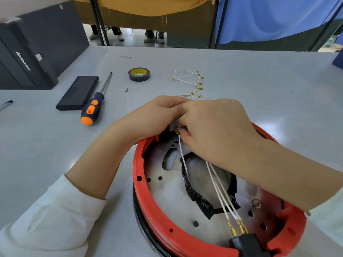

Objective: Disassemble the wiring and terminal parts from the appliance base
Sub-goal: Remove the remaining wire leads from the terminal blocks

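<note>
1. Step in hand, as I judge it: freeing a wire from the small grey terminal block (173, 125) at the far rim of the red appliance base (154, 206), which sits on the grey worktop (259, 80).
2. The left hand (157, 112) has its fingers curled round the block and steadies it just above the rim.
3. The right hand (211, 127) touches the left, with its fingers curled in at the block's brass contacts; it seems to pinch a connector there, but the fingertips are hidden, so what exactly it grips cannot be told.
4. A white wire (182, 156) runs from the grip down toward the person, across the metal plate. Two more white wires (220, 193) end in brass terminals near the black plug housing (246, 245), well nearer than the grip.
5. Beyond the grip lies a bundle of already loose wires (191, 82); left of it a screwdriver (96, 102) and a tape roll (139, 74).
6. Next move probably calls for a straight pull on the connector while the block is held firm.
</note>
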{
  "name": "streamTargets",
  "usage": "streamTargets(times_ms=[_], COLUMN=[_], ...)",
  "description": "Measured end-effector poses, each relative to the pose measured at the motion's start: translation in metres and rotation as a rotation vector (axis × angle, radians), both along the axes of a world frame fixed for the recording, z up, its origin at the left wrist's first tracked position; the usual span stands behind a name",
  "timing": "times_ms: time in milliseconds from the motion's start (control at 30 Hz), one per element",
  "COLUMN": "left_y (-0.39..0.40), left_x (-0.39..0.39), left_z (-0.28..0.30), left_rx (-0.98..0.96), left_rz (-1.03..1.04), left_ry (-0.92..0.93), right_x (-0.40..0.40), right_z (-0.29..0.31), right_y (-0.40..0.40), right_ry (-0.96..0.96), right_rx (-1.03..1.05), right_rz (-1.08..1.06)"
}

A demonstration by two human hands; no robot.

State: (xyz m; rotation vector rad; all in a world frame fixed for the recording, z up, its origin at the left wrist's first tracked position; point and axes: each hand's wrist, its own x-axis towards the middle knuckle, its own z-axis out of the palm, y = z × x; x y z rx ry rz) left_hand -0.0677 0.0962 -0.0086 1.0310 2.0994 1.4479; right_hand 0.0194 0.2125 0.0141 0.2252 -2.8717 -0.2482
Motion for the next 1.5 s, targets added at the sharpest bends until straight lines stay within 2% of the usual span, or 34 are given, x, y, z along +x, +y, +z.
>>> streamTargets(times_ms=[200, 500, 667, 800, 933, 1133, 1300, 1500], left_y=[0.002, 0.0, -0.001, -0.001, -0.001, -0.001, -0.001, 0.0], left_x=[0.0, 0.0, -0.002, -0.002, -0.002, -0.001, 0.0, -0.002], left_z=[0.001, 0.001, 0.0, -0.001, 0.0, 0.002, 0.003, 0.001], left_rx=[0.01, 0.011, -0.01, 0.003, -0.002, -0.028, -0.032, -0.019], left_rz=[0.002, -0.011, -0.034, -0.042, -0.06, -0.042, -0.035, -0.05], left_ry=[-0.04, -0.016, -0.014, -0.045, -0.042, -0.03, -0.031, -0.035], right_x=[0.01, 0.01, 0.003, 0.0, 0.0, -0.009, -0.013, -0.009], right_z=[-0.003, 0.008, 0.032, 0.031, 0.026, 0.029, 0.015, 0.011], right_y=[-0.012, 0.006, 0.037, 0.053, 0.053, 0.054, 0.053, 0.054], right_ry=[0.086, 0.064, -0.146, -0.312, -0.334, -0.306, -0.322, -0.294], right_rx=[-0.158, -0.221, -0.549, -0.682, -0.694, -0.599, -0.742, -0.729], right_rz=[-0.145, -0.075, -0.009, 0.03, 0.105, 0.215, 0.235, 0.256])
